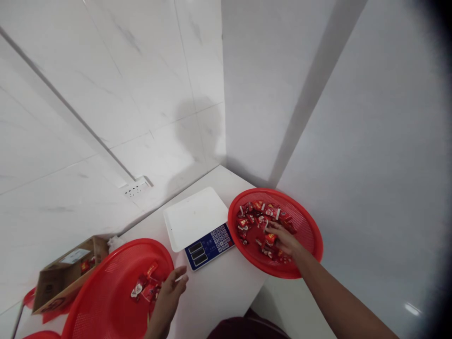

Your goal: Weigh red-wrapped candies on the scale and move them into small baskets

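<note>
My right hand [284, 239] is inside the red mesh basket [314, 235] on the right. Its fingers are closed around a small red-wrapped candy [270, 238], with several other red wrapped candies [247, 220] scattered under and around it. My left hand [168, 294] hovers by the near right rim of a larger red basket [102, 301] on the left, fingers apart, holding nothing. Red-wrapped packets [150, 285] lie in that basket next to the hand, which partly hides them. Between the baskets stands a digital scale [209, 247] with a bare white tray [197, 216].
An open cardboard box [63, 278] with red packets inside sits behind the left basket. The white table [205, 296] fits into a corner of two walls. A power socket [137, 187] is on the tiled wall. The right basket overhangs the table's edge.
</note>
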### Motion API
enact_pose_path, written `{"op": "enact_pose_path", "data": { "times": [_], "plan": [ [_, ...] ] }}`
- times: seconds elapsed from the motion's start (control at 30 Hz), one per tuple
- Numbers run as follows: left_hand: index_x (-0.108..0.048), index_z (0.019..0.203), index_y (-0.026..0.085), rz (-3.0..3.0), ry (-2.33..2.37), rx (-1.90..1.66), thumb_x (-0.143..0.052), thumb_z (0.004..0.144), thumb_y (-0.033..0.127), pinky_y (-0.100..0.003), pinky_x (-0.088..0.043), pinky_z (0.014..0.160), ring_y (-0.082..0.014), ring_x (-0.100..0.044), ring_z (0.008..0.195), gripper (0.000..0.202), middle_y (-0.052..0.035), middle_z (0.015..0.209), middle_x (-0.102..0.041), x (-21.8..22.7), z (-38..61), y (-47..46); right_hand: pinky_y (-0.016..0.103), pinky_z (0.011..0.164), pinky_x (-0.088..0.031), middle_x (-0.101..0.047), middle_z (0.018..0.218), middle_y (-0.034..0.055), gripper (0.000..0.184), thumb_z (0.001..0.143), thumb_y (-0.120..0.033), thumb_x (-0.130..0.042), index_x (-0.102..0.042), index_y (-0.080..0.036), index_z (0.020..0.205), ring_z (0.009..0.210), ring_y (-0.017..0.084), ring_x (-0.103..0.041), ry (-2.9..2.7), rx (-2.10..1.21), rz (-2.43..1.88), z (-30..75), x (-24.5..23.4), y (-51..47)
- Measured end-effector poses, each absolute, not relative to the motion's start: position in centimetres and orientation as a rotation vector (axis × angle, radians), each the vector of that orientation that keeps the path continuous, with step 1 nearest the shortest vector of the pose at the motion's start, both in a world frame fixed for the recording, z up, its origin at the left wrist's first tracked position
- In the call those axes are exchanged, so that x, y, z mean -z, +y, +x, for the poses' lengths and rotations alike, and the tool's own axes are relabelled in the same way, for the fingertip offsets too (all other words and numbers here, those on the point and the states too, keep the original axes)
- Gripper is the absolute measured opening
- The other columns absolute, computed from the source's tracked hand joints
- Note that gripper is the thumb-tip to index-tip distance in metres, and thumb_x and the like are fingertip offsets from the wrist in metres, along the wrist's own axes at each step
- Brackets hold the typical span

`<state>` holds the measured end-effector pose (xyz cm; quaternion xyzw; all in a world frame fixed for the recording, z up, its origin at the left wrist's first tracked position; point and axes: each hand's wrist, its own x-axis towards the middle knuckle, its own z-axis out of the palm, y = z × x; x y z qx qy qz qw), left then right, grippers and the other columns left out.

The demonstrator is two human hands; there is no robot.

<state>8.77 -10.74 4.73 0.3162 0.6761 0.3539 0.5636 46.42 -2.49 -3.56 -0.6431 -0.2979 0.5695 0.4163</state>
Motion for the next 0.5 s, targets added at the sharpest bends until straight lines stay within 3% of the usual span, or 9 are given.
{"op": "enact_pose_path", "data": {
  "times": [0.1, 0.33, 0.5],
  "plan": [
    [-0.062, 0.098, 0.018, 0.778, 1.48, -0.781, -0.068, 0.065, 0.041, -0.037, -0.043, 0.088, -0.0257, -0.056, 0.101, 0.041, -0.0113, 0.11, -0.06, -5.0, 10.6, -10.7, 0.025, 0.059, -0.052, -0.064, 0.085, -0.0005, 0.048, 0.062, -0.022, -0.067, -0.049, -0.028, 0.107, 0.071, 0.014, -0.062, -0.417, -1.745, -1.234, 44.2, 0.7, -3.9],
    [-0.053, 0.114, 0.021, 0.651, 1.134, -0.81, -0.062, 0.073, 0.04, -0.036, -0.043, 0.082, -0.0239, -0.057, 0.098, 0.046, -0.0138, 0.117, -0.056, -6.7, 16.1, -9.8, 0.014, 0.044, -0.041, -0.061, 0.074, -0.0038, 0.05, 0.053, -0.021, -0.076, -0.05, -0.025, 0.095, 0.058, 0.008, -0.057, -0.541, -2.222, -0.663, 36.3, -3.0, -6.9],
    [-0.06, 0.09, 0.019, 0.703, 1.113, -0.91, -0.066, 0.069, 0.036, -0.027, -0.042, 0.069, -0.0162, -0.058, 0.08, 0.028, -0.006, 0.091, -0.063, -7.5, 16.7, -9.3, 0.015, 0.041, -0.036, -0.057, 0.076, -0.0041, 0.05, 0.057, -0.033, -0.076, -0.047, -0.024, 0.097, 0.056, 0.007, -0.055, -0.706, -2.266, -0.811, 33.4, -3.9, -7.7]
  ]
}}
